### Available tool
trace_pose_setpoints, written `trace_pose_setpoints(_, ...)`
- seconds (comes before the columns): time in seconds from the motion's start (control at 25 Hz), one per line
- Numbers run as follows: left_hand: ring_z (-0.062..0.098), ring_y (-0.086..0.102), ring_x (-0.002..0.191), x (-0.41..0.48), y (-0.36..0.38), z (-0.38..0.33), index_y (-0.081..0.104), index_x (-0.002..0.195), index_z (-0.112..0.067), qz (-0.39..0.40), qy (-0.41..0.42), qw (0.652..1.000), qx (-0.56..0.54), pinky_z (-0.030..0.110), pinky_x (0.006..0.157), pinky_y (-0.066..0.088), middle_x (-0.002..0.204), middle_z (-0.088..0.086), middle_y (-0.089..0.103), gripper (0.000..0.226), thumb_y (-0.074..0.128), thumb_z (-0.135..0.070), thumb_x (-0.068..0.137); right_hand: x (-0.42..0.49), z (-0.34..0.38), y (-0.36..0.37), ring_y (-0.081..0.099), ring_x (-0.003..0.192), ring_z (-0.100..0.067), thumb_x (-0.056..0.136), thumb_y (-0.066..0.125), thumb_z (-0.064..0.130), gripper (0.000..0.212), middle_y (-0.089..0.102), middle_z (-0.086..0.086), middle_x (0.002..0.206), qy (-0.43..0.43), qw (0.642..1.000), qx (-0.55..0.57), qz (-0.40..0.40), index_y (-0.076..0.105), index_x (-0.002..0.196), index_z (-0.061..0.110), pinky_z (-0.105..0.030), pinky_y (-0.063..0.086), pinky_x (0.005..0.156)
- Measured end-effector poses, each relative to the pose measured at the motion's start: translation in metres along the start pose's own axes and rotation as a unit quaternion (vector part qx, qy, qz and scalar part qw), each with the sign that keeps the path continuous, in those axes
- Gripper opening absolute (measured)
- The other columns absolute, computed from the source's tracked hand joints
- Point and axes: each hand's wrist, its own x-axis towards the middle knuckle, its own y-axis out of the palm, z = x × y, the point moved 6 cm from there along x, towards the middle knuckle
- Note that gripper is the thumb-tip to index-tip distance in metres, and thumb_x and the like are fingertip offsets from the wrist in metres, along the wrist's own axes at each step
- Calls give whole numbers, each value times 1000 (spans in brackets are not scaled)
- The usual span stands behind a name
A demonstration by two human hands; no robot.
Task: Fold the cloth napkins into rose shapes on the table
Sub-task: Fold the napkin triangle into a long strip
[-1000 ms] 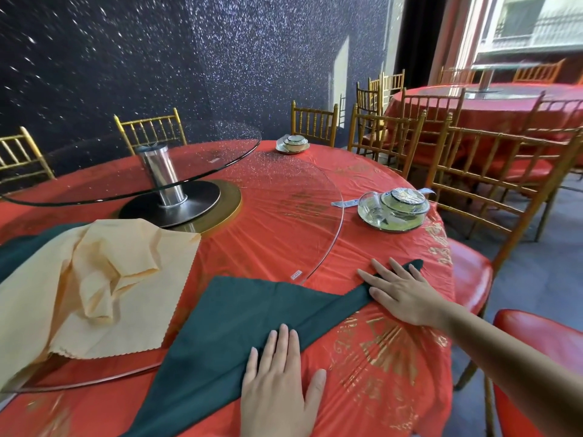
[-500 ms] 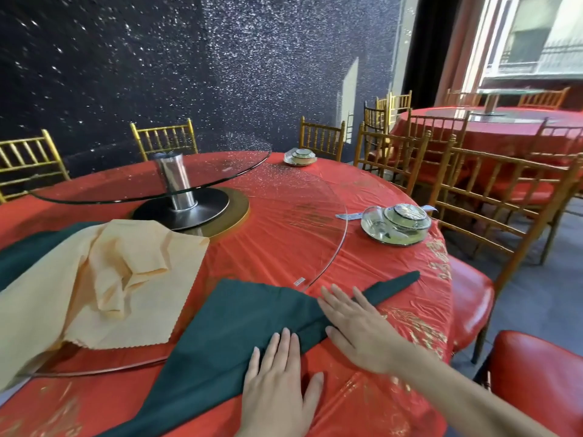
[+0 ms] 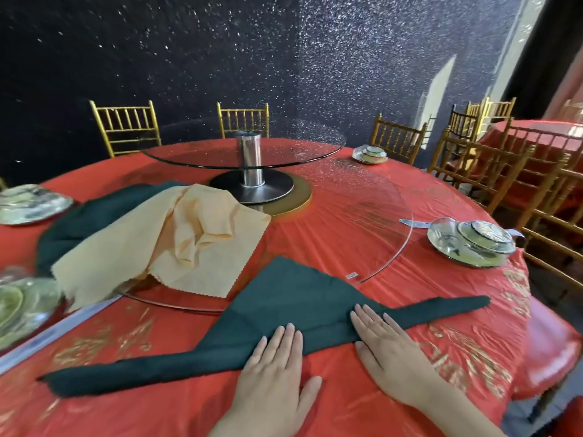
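Observation:
A dark green napkin (image 3: pixel 284 307), folded into a flat triangle with a rolled or folded long edge, lies on the red tablecloth (image 3: pixel 410 389) in front of me. My left hand (image 3: pixel 274 373) lies flat, fingers straight, with its fingertips on the napkin's near edge at the middle. My right hand (image 3: pixel 388 351) presses flat beside it, fingers on the same edge, a little to the right. A crumpled cream napkin (image 3: pixel 164 244) lies on the glass turntable to the left, over another green napkin (image 3: pixel 79 222).
A glass lazy Susan (image 3: pixel 394 216) on a steel post (image 3: pixel 250 162) fills the table's middle. Wrapped dish sets stand at the right (image 3: pixel 470 241), far side (image 3: pixel 369 154) and left (image 3: pixel 28 203). Gold chairs (image 3: pixel 473 171) ring the table; a red seat (image 3: pixel 552 351) is at right.
My right hand has slid left along the napkin's folded edge from the right tip to beside my left hand. The view has turned left, showing the napkin's whole length.

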Motion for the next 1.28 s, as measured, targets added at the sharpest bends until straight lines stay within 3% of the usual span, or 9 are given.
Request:
trace_pose_setpoints(0.12, 21, 64, 109, -16, -3, 17, 69, 113, -5, 18, -33, 999, -4, 29, 106, 12, 120, 10, 65, 85, 6, -59, 94, 3, -1, -1, 9, 142, -8, 85, -13, 66, 86, 19, 7, 152, -28, 999, 7, -42, 23, 146, 18, -16, -9, 111)
trace_pose_setpoints(0.24, 17, 63, 109, -21, -3, 25, 69, 113, -8, 46, -64, 997, -16, 27, 107, 23, 121, 7, 65, 83, 7, -60, 94, 2, 4, 0, -16, 141, -6, 64, -33, 73, 98, -13, 17, 148, -52, 999, -7, 2, -6, 144, 23, -17, -21, 108)
trace_pose_setpoints(0.4, 8, 45, 128, -18, -15, 22, 54, 132, -12, 22, -64, 997, -35, 30, 103, 39, 141, 1, 46, 86, -3, -62, 91, 4, 48, -10, 26, 139, -13, 96, -1, 53, 70, 35, 4, 149, -89, 996, -7, 14, 36, 143, 17, -24, 7, 112)
trace_pose_setpoints(0.56, 6, 62, 108, -29, -12, 32, 71, 112, -20, 71, -75, 994, -22, 27, 83, 53, 119, -6, 66, 81, 2, -59, 94, 10, 81, 0, 45, 129, -10, 101, 11, 43, 57, 52, 6, 137, -129, 991, 11, 27, 52, 131, 20, -29, 22, 105)
trace_pose_setpoints(0.64, 5, 54, 120, -36, -22, 40, 62, 125, -20, 59, -79, 995, -15, 26, 94, 46, 133, -5, 56, 85, -3, -62, 92, 9, 83, 3, 44, 129, -9, 101, 12, 44, 56, 51, 6, 137, -129, 991, -2, 33, 51, 132, 20, -28, 18, 107)
trace_pose_setpoints(0.8, 10, -10, 145, -53, -31, 58, -8, 150, -19, 22, -88, 996, 6, 25, 108, -12, 145, -11, -21, 111, -29, -73, 55, 9, 81, 7, 41, 130, -8, 101, 13, 45, 55, 50, 7, 139, -119, 992, -6, 43, 50, 134, 21, -25, 16, 108)
trace_pose_setpoints(0.92, 12, -15, 144, -65, -30, 74, -12, 150, -19, 36, -111, 993, 34, 27, 109, -15, 153, -6, -21, 117, -37, -74, 50, 9, 79, 10, 30, 136, -7, 99, 8, 52, 63, 42, 5, 145, -111, 992, 6, 64, 43, 140, 20, -21, 5, 112)
trace_pose_setpoints(1.12, 15, -14, 145, -84, -32, 105, -12, 149, -16, 35, -154, 987, 17, 30, 112, -12, 155, -1, -18, 115, -34, -77, 55, 10, 81, 6, -21, 136, 7, 62, -35, 73, 95, -20, 23, 145, -142, 988, -2, 63, -11, 144, 31, -16, -21, 108)
trace_pose_setpoints(1.28, 13, -14, 144, -97, -35, 128, -12, 149, -12, 48, -193, 980, 14, 28, 112, -11, 157, 3, -16, 125, -38, -79, 47, 12, 80, 7, -16, 137, 7, 63, -30, 78, 102, -10, 19, 151, -133, 988, 23, 70, 1, 148, 30, -15, -19, 109)
